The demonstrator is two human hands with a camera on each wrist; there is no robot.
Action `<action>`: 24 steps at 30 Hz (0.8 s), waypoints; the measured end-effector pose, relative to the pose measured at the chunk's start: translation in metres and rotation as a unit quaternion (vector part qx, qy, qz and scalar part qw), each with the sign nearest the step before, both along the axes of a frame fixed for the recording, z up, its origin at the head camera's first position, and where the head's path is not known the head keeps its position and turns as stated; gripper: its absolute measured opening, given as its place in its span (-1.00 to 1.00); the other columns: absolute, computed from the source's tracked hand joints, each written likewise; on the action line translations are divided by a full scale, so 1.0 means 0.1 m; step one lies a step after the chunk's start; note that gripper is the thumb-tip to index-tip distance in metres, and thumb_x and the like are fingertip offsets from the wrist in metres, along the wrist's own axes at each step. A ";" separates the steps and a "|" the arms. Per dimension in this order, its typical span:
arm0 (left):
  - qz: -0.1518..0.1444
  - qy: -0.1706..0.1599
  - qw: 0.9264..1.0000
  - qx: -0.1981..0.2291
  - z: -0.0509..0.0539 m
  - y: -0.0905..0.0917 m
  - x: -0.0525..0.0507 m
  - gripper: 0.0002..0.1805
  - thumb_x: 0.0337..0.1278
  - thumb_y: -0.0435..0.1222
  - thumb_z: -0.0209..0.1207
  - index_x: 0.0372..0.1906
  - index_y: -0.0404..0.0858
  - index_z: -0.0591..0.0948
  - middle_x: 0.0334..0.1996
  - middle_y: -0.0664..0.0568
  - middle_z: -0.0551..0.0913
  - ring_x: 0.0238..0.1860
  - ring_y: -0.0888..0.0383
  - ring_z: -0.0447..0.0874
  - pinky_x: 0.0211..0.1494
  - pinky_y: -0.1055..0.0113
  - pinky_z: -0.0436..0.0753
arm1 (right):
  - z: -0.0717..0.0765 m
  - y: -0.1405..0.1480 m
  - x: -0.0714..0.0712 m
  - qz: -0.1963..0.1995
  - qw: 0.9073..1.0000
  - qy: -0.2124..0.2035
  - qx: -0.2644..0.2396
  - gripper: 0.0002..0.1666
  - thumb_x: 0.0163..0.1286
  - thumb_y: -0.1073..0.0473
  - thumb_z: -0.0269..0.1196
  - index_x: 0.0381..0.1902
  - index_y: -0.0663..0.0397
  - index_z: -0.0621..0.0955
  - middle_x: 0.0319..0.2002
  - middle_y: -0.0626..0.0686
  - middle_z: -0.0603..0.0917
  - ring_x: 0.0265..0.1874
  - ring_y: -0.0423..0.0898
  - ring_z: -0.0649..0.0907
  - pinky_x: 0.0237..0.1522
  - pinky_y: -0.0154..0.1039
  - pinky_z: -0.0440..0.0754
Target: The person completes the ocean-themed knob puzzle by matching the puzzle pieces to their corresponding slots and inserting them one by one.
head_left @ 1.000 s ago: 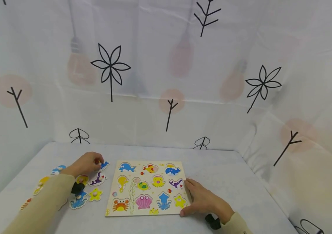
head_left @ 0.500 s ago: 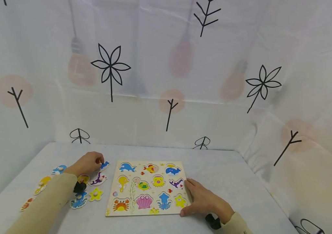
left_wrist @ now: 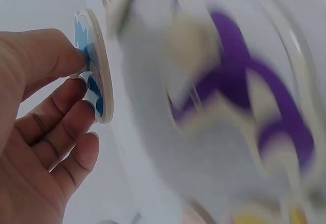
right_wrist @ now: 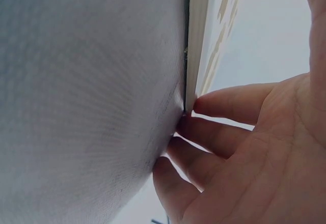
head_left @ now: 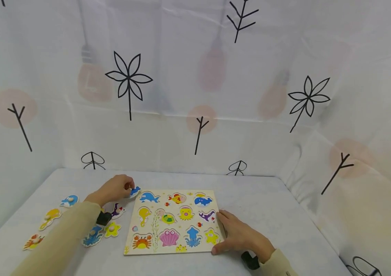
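The left hand (head_left: 114, 188) pinches a blue whale piece (head_left: 134, 191) just off the back left corner of a wooden puzzle board (head_left: 178, 226). In the left wrist view, thumb and fingers of the left hand (left_wrist: 48, 96) grip the blue piece (left_wrist: 99, 71), which stands on edge. A blurred purple piece (left_wrist: 234, 71) is close to that camera. The right hand (head_left: 241, 235) rests at the board's right edge, thumb at the near corner. Seen from the right wrist, the right hand's (right_wrist: 244, 147) fingertips touch the board's side (right_wrist: 196, 46), fingers nearly straight.
Left of the board lie several loose pieces: a blue dolphin (head_left: 69, 201), a yellow seahorse (head_left: 50, 217), a crab (head_left: 33, 242), a blue squid (head_left: 93, 235), a yellow star (head_left: 112, 229) and a purple piece (head_left: 117, 211). A printed cloth (head_left: 167, 145) hangs behind the table.
The left hand has moved right and slightly away with the blue whale piece, up to the board's corner. The right hand stays at the board's right edge.
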State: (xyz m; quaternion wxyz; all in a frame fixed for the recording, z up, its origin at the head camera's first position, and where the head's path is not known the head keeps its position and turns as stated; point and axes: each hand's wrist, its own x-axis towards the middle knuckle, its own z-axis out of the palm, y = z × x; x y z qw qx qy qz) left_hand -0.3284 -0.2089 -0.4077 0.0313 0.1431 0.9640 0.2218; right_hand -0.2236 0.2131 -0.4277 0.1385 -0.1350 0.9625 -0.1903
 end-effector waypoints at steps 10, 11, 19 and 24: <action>-0.048 0.024 0.999 0.002 0.01 0.57 0.01 -0.90 0.03 -0.38 0.22 -0.34 -0.13 0.60 -0.45 0.10 0.46 -0.37 0.14 0.40 -0.26 0.25 0.44 | -0.01 0.01 -0.02 -0.003 1.000 -0.006 0.009 0.47 -0.39 -0.51 0.46 0.44 0.05 0.22 0.44 0.14 0.15 0.38 0.19 0.19 0.25 0.24 0.20; -0.051 0.023 0.998 0.003 0.02 0.63 0.01 -0.91 0.03 -0.37 0.23 -0.35 -0.12 0.60 -0.45 0.10 0.45 -0.37 0.15 0.40 -0.25 0.26 0.44 | -0.01 0.01 -0.02 -0.002 1.000 -0.005 0.010 0.47 -0.39 -0.51 0.46 0.44 0.05 0.22 0.44 0.14 0.15 0.39 0.19 0.19 0.26 0.24 0.20; -0.070 0.019 0.997 0.021 0.00 1.06 0.05 -0.91 0.05 -0.34 0.24 -0.34 -0.08 0.61 -0.44 0.13 0.46 -0.34 0.16 0.41 -0.20 0.28 0.46 | -0.02 0.01 -0.04 0.004 1.000 -0.004 0.009 0.46 -0.39 -0.53 0.45 0.43 0.05 0.23 0.44 0.15 0.16 0.39 0.19 0.18 0.26 0.24 0.20; -0.094 0.019 0.995 0.027 0.00 1.31 0.07 -0.91 0.05 -0.34 0.23 -0.33 -0.09 0.61 -0.43 0.12 0.45 -0.35 0.16 0.41 -0.23 0.27 0.45 | -0.04 0.01 -0.04 -0.008 1.000 -0.008 0.014 0.48 -0.42 -0.53 0.44 0.44 0.00 0.22 0.44 0.13 0.15 0.39 0.19 0.19 0.25 0.24 0.20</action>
